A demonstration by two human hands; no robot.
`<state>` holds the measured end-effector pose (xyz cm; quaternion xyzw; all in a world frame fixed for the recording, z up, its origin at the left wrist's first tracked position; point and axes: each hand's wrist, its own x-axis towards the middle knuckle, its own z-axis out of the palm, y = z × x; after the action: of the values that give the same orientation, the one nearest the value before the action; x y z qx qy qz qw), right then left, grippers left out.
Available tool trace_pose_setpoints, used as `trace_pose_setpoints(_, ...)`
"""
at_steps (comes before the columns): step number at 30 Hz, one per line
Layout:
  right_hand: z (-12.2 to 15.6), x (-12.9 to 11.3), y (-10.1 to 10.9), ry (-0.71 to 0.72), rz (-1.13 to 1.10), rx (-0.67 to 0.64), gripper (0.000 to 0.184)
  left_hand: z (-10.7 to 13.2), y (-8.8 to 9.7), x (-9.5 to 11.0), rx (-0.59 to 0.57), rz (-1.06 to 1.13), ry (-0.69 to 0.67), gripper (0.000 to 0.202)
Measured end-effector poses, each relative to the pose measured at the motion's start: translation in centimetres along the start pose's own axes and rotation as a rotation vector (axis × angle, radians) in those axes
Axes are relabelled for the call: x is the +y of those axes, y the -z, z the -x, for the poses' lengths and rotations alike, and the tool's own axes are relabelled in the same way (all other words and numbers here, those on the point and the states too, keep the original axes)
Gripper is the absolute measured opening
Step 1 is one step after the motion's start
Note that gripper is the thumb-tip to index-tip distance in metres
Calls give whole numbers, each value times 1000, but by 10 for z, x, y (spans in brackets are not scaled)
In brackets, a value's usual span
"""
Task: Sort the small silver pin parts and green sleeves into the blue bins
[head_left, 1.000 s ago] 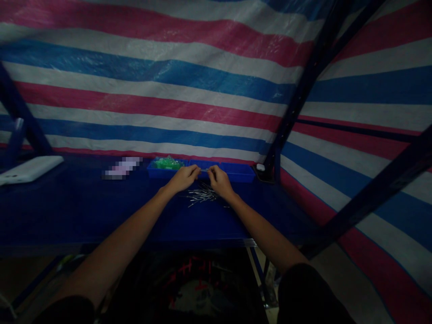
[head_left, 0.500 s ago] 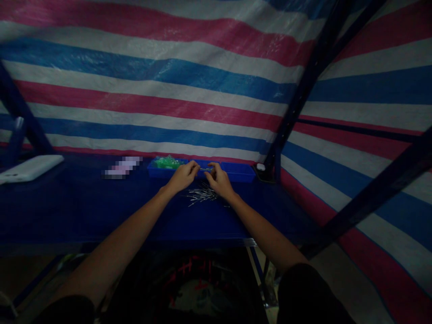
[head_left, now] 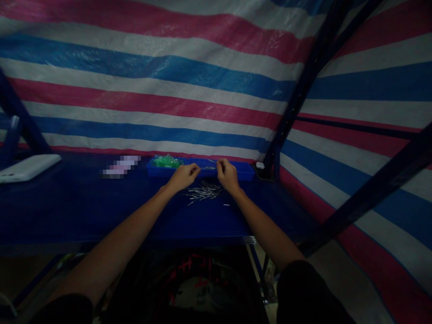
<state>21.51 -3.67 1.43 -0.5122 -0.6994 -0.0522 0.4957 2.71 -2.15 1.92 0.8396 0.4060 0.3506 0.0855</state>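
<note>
My left hand [head_left: 185, 175] is closed in a pinch at the front of the blue bins. A thin silvery metal pin pokes out from its fingertips toward the right. My right hand [head_left: 228, 173] is also pinched, a little apart from the left, and another slim metal pin [head_left: 212, 160] sticks out leftward from its fingers. Below both hands, a loose pile of similar pins [head_left: 204, 192] lies on the blue tabletop [head_left: 135, 211]. One stray pin [head_left: 226, 205] rests to the right of the pile. Small pieces in the middle bin are too dim to make out.
Along the back stand blue plastic bins [head_left: 245, 172]; the left one holds green plastic bags [head_left: 166, 161]. A small white case [head_left: 259, 165] lies on a dark flat object at right. A white device [head_left: 31, 167] sits far left. Blue posts [head_left: 293, 103] and striped sheeting enclose the table.
My right hand has moved right, away from my left, and its fingers have drawn together on a pin. More of the pile and the stray pin now show. My left hand has stayed nearly still.
</note>
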Motion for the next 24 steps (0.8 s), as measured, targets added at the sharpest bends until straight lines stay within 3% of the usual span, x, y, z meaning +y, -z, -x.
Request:
trace_pose_setpoints(4, -9, 28, 21, -316, 203, 246, 23, -1, -8, -13, -124, -62, -13, 19)
trace_pose_setpoints(6, -10, 42, 29, -419, 256, 283, 26, 0, -12, -20, -197, -108, -49, 19)
trace_pose_setpoints(9, -8, 50, 30, -462, 258, 252, 24, 1, -17, -27, -251, -160, -77, 22)
trace_pose_setpoints(18, 3, 7, -6, -129, 32, -113, 17, 1, -18, -28, -326, -187, -6, 14)
trace_pose_setpoints(24, 11, -2, -15, 18, -3, -331, 14, 1, -19, -29, -327, -177, 25, 13)
